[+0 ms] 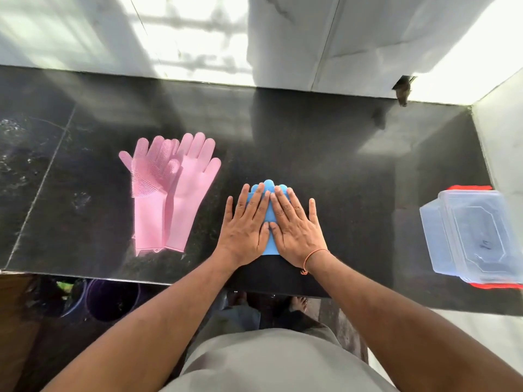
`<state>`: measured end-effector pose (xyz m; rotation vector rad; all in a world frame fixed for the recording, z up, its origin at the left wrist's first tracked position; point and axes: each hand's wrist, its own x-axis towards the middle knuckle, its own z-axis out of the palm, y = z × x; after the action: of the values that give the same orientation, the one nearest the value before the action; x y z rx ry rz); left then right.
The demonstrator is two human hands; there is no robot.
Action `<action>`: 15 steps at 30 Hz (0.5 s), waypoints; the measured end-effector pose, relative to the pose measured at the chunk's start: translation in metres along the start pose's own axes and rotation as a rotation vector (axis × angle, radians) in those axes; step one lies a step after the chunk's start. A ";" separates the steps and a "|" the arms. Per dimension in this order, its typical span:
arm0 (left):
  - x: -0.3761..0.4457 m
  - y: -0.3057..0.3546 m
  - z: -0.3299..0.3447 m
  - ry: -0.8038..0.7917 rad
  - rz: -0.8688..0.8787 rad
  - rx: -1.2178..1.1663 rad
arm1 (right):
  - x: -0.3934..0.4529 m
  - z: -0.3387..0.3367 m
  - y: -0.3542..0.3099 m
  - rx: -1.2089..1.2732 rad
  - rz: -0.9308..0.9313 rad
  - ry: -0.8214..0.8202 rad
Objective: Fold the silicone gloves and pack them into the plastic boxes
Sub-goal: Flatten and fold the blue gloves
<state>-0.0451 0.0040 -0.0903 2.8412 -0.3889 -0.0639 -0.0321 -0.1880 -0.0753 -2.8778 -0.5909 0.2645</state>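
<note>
A blue silicone glove (268, 185) lies flat on the black stone counter (339, 171), mostly hidden under my palms. My left hand (246, 224) and my right hand (294, 224) press down on it side by side, fingers spread and pointing away from me; only its fingertips and a strip between my hands show. Two pink silicone gloves (169, 193) lie overlapping to the left, fingers pointing away. At the counter's right end sit clear plastic boxes (469, 236) with red clips, apparently stacked.
White tiled walls bound the counter at the back and right. A small dark object (403, 93) sticks out at the back wall. The front edge (141, 281) runs just below my wrists; buckets (110, 301) stand on the floor beneath.
</note>
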 end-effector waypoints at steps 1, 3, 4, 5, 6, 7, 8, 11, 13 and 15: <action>0.000 -0.001 0.001 0.005 0.007 -0.013 | 0.000 0.001 0.000 0.003 0.001 0.005; 0.000 -0.003 0.002 0.005 0.034 -0.047 | -0.001 0.002 0.000 0.008 0.011 0.016; 0.001 -0.004 0.002 -0.006 0.051 -0.071 | -0.002 0.003 0.000 0.012 0.017 0.020; 0.003 -0.005 0.002 -0.019 0.070 -0.094 | -0.003 0.003 0.000 0.016 0.025 0.024; 0.004 -0.004 0.002 -0.029 0.090 -0.110 | -0.005 0.003 0.000 0.019 0.035 0.025; 0.006 -0.004 0.001 -0.034 0.109 -0.123 | -0.006 0.003 0.001 0.021 0.044 0.023; 0.008 -0.004 0.001 -0.039 0.124 -0.136 | -0.007 0.002 0.001 0.021 0.051 0.022; 0.011 -0.002 -0.001 -0.063 0.148 -0.149 | -0.013 0.000 0.004 0.000 0.066 0.020; 0.012 -0.001 -0.001 -0.075 0.161 -0.135 | -0.017 0.000 0.007 -0.015 0.067 0.018; 0.012 -0.001 -0.001 -0.083 0.165 -0.110 | -0.019 -0.001 0.008 -0.026 0.060 0.014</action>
<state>-0.0329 0.0018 -0.0896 2.6936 -0.6157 -0.1663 -0.0455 -0.2032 -0.0733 -2.9231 -0.5097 0.2469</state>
